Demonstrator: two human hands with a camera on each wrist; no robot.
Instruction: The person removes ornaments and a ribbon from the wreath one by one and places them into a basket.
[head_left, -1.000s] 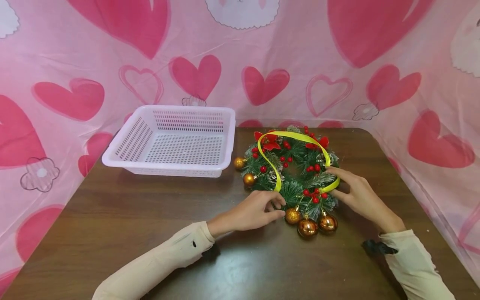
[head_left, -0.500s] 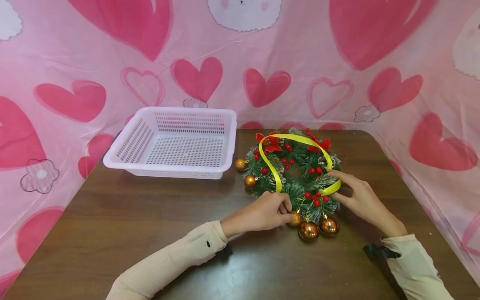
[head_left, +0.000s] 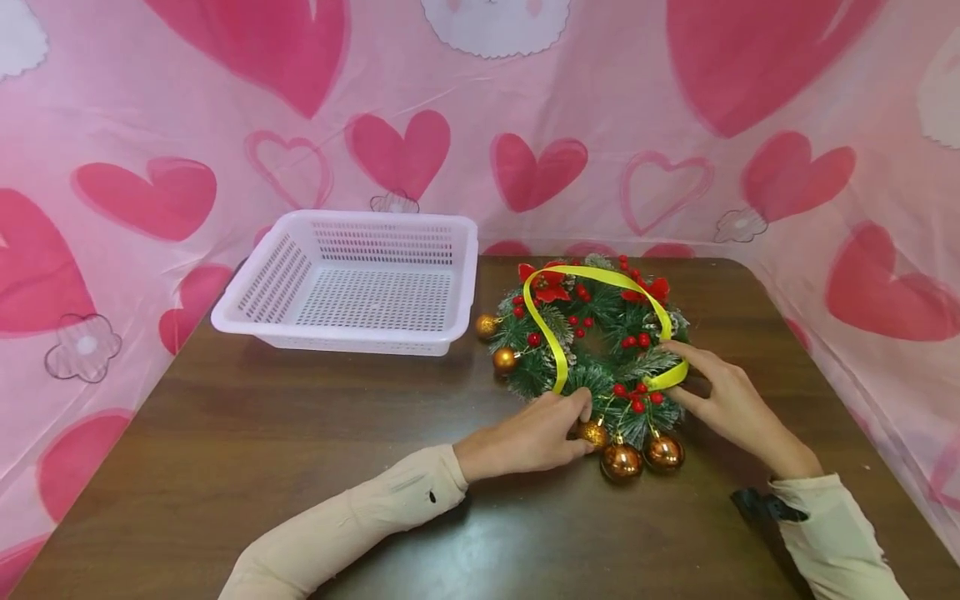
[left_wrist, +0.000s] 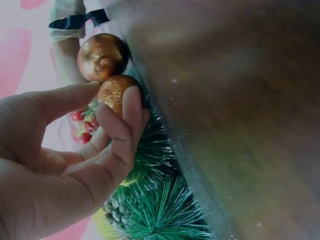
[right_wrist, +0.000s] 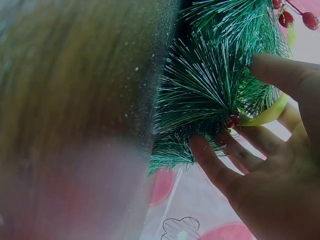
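A green wreath (head_left: 585, 333) with red berries, red flowers and a yellow ribbon (head_left: 551, 337) lies on the table. At its near left edge, my left hand (head_left: 528, 437) has its thumb and curled fingers around the glittery gold ball (head_left: 593, 433); the left wrist view shows this ball (left_wrist: 113, 93) between thumb and fingers. Two shiny copper balls (head_left: 622, 461) lie just to the right. My right hand (head_left: 738, 412) rests at the wreath's right edge by the ribbon, and in the right wrist view its fingers (right_wrist: 212, 162) are spread among the green needles (right_wrist: 205, 85).
A white perforated basket (head_left: 352, 336) with nothing in it stands on the wooden table (head_left: 262, 442), left of the wreath. Behind the table hangs a pink cloth (head_left: 450, 83) printed with hearts. A black band (head_left: 765, 505) is at the right sleeve.
My left hand has moved a little right and now has its fingers around the glittery ball. The right hand has stayed at the wreath's edge. The head view has shifted slightly.
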